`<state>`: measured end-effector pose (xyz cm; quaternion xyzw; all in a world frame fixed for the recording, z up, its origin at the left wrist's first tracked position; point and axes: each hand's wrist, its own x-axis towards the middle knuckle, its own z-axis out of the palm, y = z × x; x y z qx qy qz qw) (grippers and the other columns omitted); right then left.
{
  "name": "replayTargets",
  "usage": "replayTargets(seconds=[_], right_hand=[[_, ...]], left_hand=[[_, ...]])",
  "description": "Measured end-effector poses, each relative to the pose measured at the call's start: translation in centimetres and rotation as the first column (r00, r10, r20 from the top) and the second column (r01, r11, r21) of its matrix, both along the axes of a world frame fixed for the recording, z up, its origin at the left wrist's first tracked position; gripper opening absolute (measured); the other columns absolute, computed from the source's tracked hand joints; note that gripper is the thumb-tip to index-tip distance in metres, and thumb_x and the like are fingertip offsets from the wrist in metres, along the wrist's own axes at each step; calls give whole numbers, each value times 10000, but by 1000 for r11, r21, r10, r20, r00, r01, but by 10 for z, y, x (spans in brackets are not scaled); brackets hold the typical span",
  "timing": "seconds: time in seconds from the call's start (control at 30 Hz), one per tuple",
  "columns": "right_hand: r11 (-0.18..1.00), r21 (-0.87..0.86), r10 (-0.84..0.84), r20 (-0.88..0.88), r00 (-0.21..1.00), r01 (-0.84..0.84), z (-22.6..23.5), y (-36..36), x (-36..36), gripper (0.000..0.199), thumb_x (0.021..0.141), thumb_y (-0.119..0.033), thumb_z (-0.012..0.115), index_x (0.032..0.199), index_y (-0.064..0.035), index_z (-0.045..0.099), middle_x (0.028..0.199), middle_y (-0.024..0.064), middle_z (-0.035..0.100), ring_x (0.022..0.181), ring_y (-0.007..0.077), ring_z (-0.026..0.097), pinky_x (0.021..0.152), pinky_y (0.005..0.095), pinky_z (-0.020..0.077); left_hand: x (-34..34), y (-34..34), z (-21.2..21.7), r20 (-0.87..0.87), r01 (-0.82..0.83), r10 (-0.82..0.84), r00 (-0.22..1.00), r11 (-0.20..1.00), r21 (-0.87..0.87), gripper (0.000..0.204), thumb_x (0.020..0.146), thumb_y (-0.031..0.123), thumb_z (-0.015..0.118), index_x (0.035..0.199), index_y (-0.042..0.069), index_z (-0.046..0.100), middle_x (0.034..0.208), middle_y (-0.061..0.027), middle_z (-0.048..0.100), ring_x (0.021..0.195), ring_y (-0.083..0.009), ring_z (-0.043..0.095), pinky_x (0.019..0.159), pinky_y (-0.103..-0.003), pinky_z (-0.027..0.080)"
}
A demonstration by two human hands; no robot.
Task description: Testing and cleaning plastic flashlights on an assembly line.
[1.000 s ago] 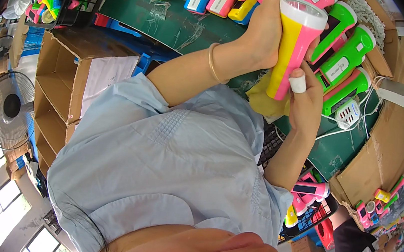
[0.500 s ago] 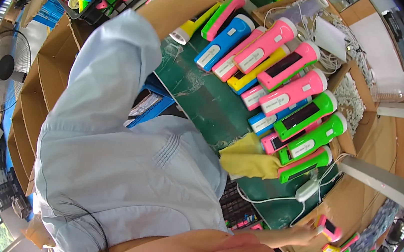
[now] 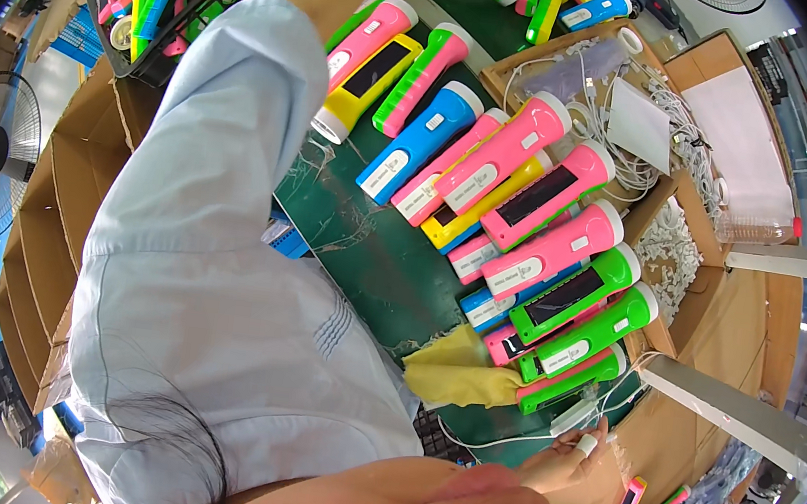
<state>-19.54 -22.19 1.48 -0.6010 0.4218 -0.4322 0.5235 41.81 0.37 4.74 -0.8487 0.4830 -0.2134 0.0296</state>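
The right hand [image 3: 567,461], one fingertip capped in white, is curled loosely by a white cable [image 3: 512,437] at the near edge of the green bench [image 3: 377,259]; whether it grips I cannot tell. The left hand is out of view, reaching up past the pink, green, blue and yellow plastic torches [image 3: 527,227]. Better to lift the cable gently: the torches crowd the edge, with open room only leftward.

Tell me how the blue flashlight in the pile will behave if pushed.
The blue flashlight looks like rigid plastic, so probably stiff and fairly light. Its rounded body might roll, though the pink flashlight beside it and the green mat underneath would likely check that. Its glossy surface may feel slippery.
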Motion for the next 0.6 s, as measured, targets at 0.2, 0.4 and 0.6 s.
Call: replayTargets(seconds=[0.2, 0.4, 0.6], right_hand=[[954, 38, 299, -51, 953, -297, 6, 28, 39, 343, 916, -234, 479, 1047, 67, 580, 680, 35, 525, 524, 73, 458, 443, 185, 314], [815, -345, 516, 69, 854, -465, 32, 46, 89, 519, 908, -359, 464, 1259, 22, 440, 1179, 176, 516, 1057, 238, 530, 815, 343, 445], [603, -313, 778, 436, 453, -734, 49, 50, 94, 139, 802, -127, 575, 742, -13, 522, 670, 65, 549, 609, 151, 552, 553, 276, 452]], left_hand=[[-109, -1, 60, 297, 228, -132, 946, 921, -316, 396, 654, 206, 676, 975, 69, 488, 868, -108, 544, 831, -284, 566, 648, -373, 462], [-276, -7, 41, -313, 161, -301, 901, 901, -403, 443, 619, 261, 720, 989, 73, 566, 690, -158, 613, 648, -330, 621, 565, -399, 503], [-393, 1, -24, -739, 223, -404, -539, 778, -588, 654, 815, 524, 564, 1150, -29, 459, 1001, -143, 569, 908, -219, 583, 766, -331, 459]])
